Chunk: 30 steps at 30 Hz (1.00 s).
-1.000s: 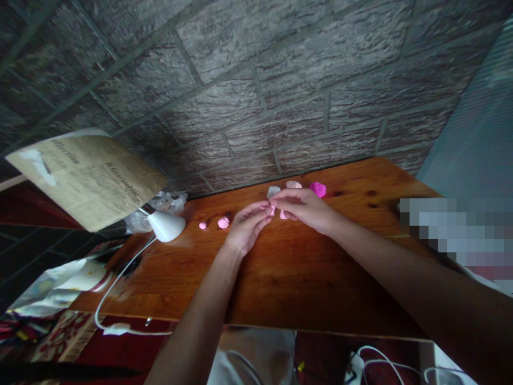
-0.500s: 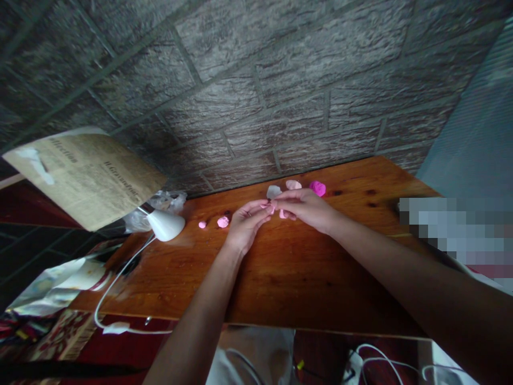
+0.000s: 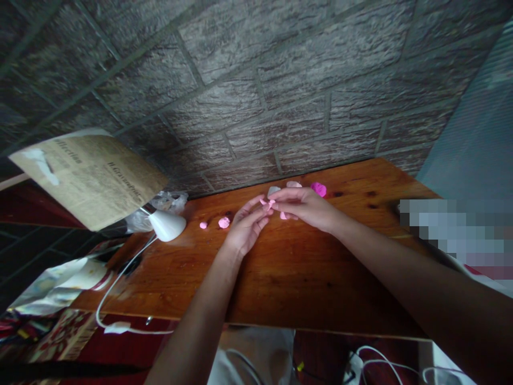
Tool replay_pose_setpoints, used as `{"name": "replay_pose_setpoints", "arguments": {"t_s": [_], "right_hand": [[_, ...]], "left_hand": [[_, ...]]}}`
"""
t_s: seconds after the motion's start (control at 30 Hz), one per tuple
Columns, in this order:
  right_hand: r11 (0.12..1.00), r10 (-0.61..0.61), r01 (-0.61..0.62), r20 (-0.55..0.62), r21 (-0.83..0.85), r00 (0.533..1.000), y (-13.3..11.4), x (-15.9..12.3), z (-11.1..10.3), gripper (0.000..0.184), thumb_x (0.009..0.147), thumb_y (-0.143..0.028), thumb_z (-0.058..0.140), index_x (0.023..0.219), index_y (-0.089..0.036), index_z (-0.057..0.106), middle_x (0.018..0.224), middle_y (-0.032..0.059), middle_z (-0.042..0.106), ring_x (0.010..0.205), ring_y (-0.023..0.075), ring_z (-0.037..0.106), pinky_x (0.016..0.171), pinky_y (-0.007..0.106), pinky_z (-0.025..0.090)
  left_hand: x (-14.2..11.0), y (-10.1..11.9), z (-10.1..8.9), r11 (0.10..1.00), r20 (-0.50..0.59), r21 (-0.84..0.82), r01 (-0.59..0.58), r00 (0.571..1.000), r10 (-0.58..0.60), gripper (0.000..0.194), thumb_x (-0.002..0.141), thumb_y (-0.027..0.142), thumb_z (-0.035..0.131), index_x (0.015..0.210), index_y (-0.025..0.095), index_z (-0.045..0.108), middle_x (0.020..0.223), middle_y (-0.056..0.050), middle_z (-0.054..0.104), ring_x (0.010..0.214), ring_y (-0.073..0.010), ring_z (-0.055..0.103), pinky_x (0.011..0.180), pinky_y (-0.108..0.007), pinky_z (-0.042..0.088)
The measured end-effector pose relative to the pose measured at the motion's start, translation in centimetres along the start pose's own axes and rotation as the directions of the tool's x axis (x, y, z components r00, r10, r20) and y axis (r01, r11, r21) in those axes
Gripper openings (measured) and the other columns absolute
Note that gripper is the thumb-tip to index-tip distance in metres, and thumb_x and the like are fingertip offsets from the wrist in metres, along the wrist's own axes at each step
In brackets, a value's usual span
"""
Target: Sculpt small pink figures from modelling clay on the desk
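Note:
Between the fingertips of both hands, above the wooden table, is a thin, bent piece of pink modelling clay (image 3: 271, 204). My right hand (image 3: 306, 207) pinches it with thumb and forefinger. My left hand (image 3: 245, 227) has its fingers curled round the other end, with a small gap between thumb and forefinger. A second pink bit (image 3: 284, 215) shows under my right fingers; whether it is held or lies on the table I cannot tell. Left of my hands lie a pink clay lump (image 3: 223, 222) and a smaller pink ball (image 3: 203, 225).
Behind my hands lie a whitish piece (image 3: 273, 190), a pale pink piece (image 3: 294, 184) and a magenta lump (image 3: 319, 189). A lamp with a white base (image 3: 168, 227) and paper shade (image 3: 92, 176) stands left, its cord (image 3: 105, 297) hanging over the table edge (image 3: 320, 332). A stone-patterned wall rises behind.
My left thumb and forefinger have parted a little, and more of the thin pink clay shows between my hands. The lumps on the table have stayed in place.

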State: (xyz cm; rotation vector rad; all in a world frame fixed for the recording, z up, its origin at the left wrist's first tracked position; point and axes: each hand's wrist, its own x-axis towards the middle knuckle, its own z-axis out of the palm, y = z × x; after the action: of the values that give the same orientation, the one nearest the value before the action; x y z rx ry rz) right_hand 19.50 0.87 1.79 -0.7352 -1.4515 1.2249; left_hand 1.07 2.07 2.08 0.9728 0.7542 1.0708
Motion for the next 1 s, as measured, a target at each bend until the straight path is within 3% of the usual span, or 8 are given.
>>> {"name": "replay_pose_setpoints", "arguments": {"t_s": [0.33, 0.53, 0.73, 1.0], "right_hand": [[0.985, -0.036, 0.041, 0.034, -0.166, 0.999, -0.36, 0.02, -0.47, 0.024, 0.079, -0.036, 0.075, 0.095, -0.019, 0.079, 0.089, 0.0045, 0.076, 0.064, 0.0114, 0.059, 0.058, 0.025, 0.049], [0.981, -0.073, 0.073, 0.004, -0.177, 0.997, -0.2, 0.04, -0.37, 0.028, 0.079, -0.037, 0.077, 0.101, -0.02, 0.078, 0.087, 0.0039, 0.075, 0.063, 0.0116, 0.06, 0.056, 0.025, 0.048], [0.967, -0.1, 0.104, 0.033, -0.231, 0.994, -0.04, 0.0, -0.4, 0.023, 0.079, -0.039, 0.076, 0.091, -0.02, 0.08, 0.083, 0.0033, 0.076, 0.061, 0.0109, 0.06, 0.058, 0.025, 0.048], [0.968, -0.124, 0.129, 0.034, -0.214, 0.992, -0.09, -0.15, -0.04, 0.025, 0.081, -0.041, 0.075, 0.094, -0.021, 0.08, 0.086, 0.0038, 0.076, 0.062, 0.0115, 0.061, 0.054, 0.024, 0.047]], "left_hand": [[-0.11, 0.0, 0.17, 0.998, 0.003, -0.049, 0.043, 0.999, -0.043, 0.031, 0.074, 0.008, 0.08, 0.103, 0.014, 0.071, 0.086, -0.001, 0.076, 0.072, -0.0055, 0.07, 0.068, -0.012, 0.053], [0.01, 0.13, 0.16, 0.997, -0.022, -0.051, 0.061, 0.998, -0.062, 0.028, 0.075, 0.01, 0.081, 0.101, 0.013, 0.072, 0.088, -0.002, 0.077, 0.071, -0.0049, 0.07, 0.066, -0.011, 0.053], [0.04, 0.07, 0.06, 0.995, -0.047, -0.051, 0.085, 0.995, -0.087, 0.022, 0.076, 0.011, 0.081, 0.097, 0.014, 0.074, 0.081, -0.002, 0.076, 0.068, -0.0055, 0.069, 0.065, -0.012, 0.053], [0.04, 0.08, 0.06, 0.995, -0.03, -0.059, 0.081, 0.996, -0.083, 0.017, 0.079, 0.014, 0.08, 0.095, 0.014, 0.074, 0.079, -0.002, 0.076, 0.067, -0.0063, 0.069, 0.064, -0.014, 0.053]]}}
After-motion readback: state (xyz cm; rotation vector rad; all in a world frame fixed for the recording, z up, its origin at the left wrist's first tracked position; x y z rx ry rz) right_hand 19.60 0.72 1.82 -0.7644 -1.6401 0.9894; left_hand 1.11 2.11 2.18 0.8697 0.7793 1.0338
